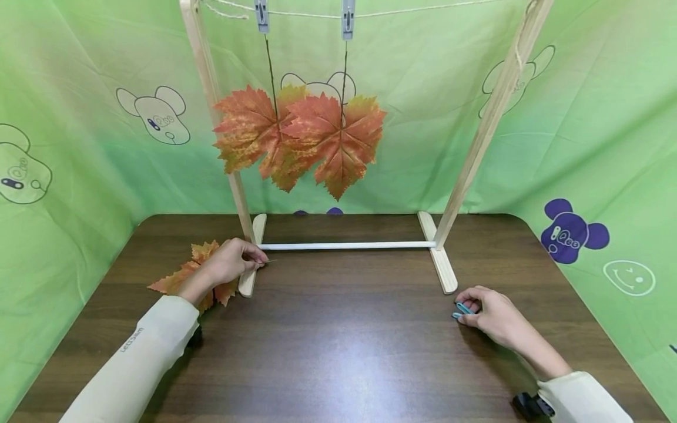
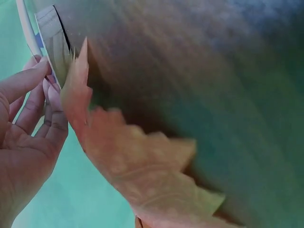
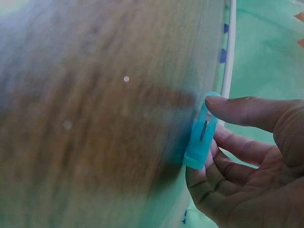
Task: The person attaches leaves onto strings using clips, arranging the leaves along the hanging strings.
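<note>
The left hand [image 1: 230,261] pinches the thin stem of a jagged-edged leaf [image 1: 174,281], mottled orange and yellow-green, spread under the forearm at the left of the brown surface [image 1: 338,329]. Of the two hands, the right [image 1: 492,317] grasps a translucent turquoise clothespin [image 3: 200,137], its metal spring showing, near the wooden stand's right foot [image 1: 443,270]. Two redder leaves [image 1: 346,141] hang from grey clothespins [image 1: 347,20] on a cord.
</note>
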Tool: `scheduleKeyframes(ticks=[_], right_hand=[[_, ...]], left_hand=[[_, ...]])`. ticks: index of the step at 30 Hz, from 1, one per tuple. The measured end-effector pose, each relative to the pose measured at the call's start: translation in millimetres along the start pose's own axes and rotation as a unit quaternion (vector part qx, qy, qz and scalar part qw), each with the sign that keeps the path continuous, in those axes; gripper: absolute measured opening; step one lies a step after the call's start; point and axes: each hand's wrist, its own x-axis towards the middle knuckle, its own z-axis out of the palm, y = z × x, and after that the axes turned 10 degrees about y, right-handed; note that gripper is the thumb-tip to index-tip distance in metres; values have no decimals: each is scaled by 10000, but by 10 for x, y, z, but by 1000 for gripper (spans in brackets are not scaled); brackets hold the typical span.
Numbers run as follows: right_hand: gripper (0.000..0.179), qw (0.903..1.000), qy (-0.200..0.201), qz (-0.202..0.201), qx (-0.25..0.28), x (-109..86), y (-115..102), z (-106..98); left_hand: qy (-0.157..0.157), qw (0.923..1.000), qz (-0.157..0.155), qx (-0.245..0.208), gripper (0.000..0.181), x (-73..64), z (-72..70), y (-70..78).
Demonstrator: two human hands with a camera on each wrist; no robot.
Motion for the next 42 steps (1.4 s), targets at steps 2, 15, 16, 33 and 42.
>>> scheduleKeyframes(ticks=[2, 15, 16, 33, 42], right_hand=[[25, 10000, 12, -3, 9, 1, -6, 1], [20, 9998, 172, -124, 30, -17, -36, 4], [20, 9997, 183, -138, 52, -17, -40, 4], [23, 9996, 83, -217, 181, 23, -126, -69], [28, 9990, 185, -308, 281, 38, -198, -117]], left_hand=[[-20, 10000, -20, 17, 23, 2, -10, 7], [-41, 9996, 189, 202, 18, -4, -42, 56], [-46, 9997, 169, 192, 18, -5, -42, 57], [-70, 9995, 235, 200, 15, -13, -87, 73], [-37, 9986, 412, 343, 15, -27, -101, 160]])
